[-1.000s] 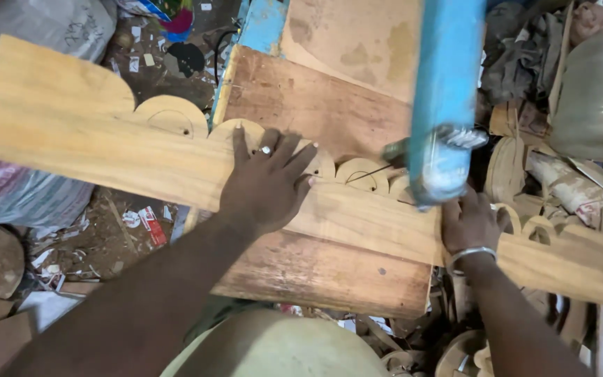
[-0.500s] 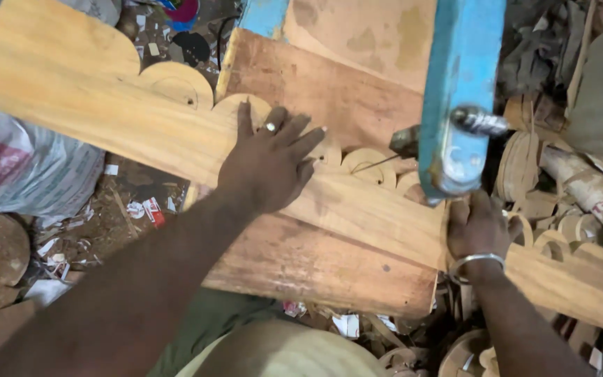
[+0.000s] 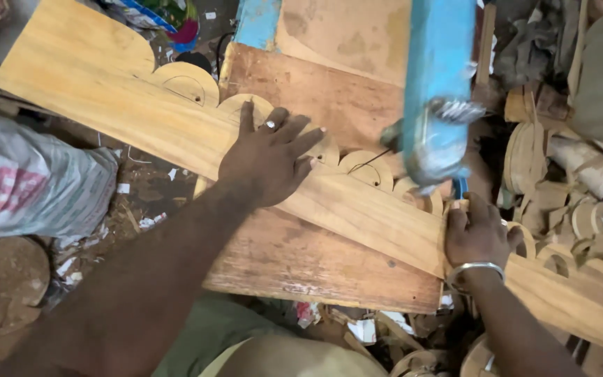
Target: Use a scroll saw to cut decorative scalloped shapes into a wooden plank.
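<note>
A long pale wooden plank (image 3: 141, 115) with a scalloped far edge lies slantwise across a brown wooden saw table (image 3: 315, 258). My left hand (image 3: 270, 160), a ring on one finger, presses flat on the plank with fingers spread. My right hand (image 3: 476, 237), a metal bangle on its wrist, grips the plank's near part beside the blade. The blue arm of a band saw (image 3: 437, 84) hangs over the plank between my two hands, and the scallops near it carry pencilled arcs.
Several curved wooden offcuts (image 3: 560, 209) are piled at the right. A printed sack (image 3: 36, 188) lies at the left on a littered dirt floor (image 3: 141, 209). A blue board (image 3: 256, 24) stands at the back.
The plank has slid leftward and away under both hands. My left hand stayed flat on it, and my right hand closed in nearer the blade.
</note>
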